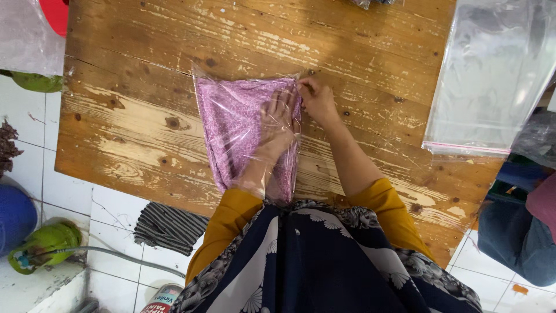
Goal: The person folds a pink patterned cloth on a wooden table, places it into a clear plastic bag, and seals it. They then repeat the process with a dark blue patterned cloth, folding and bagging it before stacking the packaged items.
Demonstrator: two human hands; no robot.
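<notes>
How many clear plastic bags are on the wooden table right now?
2: one bag holding the purple cloth under both hands, and an empty stack at the table's right edge; that stack may hold more.

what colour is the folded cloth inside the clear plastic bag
Pinkish purple with a fine pale speckled print, on the folded cloth; seen in the head view.

one head-worn view, looking almost straight down, close over the worktop (145, 133). the wearer's body fills the frame's lower middle; tiled floor (69, 191) shows at lower left and lower right.
</notes>
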